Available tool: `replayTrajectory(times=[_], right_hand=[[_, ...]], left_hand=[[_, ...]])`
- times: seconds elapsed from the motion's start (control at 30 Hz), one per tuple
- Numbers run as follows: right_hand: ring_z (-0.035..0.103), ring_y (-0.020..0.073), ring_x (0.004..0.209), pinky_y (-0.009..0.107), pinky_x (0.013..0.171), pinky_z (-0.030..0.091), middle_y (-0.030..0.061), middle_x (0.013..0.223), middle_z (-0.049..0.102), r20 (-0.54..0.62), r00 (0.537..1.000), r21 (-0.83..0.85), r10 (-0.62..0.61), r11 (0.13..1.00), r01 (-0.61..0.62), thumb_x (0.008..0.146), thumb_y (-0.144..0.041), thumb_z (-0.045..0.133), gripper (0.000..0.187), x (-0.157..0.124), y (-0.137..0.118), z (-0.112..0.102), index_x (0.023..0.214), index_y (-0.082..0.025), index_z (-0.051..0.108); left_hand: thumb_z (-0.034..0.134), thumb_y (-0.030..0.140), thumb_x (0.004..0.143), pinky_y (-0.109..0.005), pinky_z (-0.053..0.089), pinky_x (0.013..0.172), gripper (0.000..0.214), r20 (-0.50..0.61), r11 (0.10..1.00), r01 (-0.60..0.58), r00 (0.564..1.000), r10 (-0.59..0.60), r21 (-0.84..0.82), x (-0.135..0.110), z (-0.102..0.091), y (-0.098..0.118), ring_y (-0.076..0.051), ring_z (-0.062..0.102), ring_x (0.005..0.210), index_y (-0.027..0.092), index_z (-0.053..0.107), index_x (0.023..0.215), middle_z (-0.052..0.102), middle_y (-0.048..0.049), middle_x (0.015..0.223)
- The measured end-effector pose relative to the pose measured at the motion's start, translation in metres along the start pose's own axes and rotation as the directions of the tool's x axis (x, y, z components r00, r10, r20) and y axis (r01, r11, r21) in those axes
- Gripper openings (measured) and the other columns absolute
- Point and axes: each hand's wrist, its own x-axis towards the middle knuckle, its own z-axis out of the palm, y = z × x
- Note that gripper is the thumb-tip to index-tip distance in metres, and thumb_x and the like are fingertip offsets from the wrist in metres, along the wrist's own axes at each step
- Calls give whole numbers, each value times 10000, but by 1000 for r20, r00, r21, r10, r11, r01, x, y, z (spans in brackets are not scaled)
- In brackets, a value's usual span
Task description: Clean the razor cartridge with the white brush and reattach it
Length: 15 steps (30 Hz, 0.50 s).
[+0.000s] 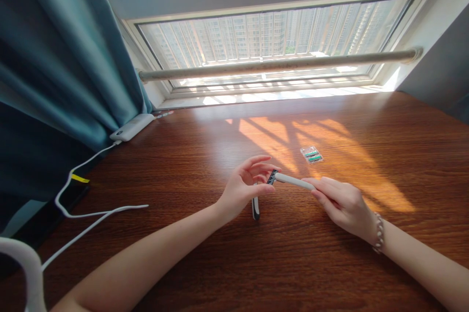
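A razor with a light grey handle point(295, 181) and a black head point(272, 177) is held up over the table. The fingers of my right hand point(340, 202) are closed around the end of its handle. At the other end, my left hand point(244, 182) has the razor's head between thumb and a fingertip, index finger lifted clear. Below my left hand lies a second handle, black and white point(255, 208), its upper part hidden by the hand. Beyond the hands, a clear pack of cartridges with green strips point(312, 154) lies on the table.
The brown wooden table point(205, 258) reaches to the window point(274, 33), where a horizontal rail point(278, 65) crosses. To the left are a blue curtain point(73, 48), a white power bank point(132, 127), and a white cable point(84, 215). A curved white object point(27, 263) stands at lower left.
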Motion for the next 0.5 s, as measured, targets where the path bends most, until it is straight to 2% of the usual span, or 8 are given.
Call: replayTrajectory(times=[0.5], right_hand=[[592,140,672,251,618,485,58,802,628,22,1000,1,0,1000,0,876,-187,425,273,0,0,1,1116,-160,552]], left_hand=[[737,96,600,-273,403,750,525,-13,999,33,999,-33,-14,-1,0,0,-183,579,914,176,549,1083,654,-98,1006]])
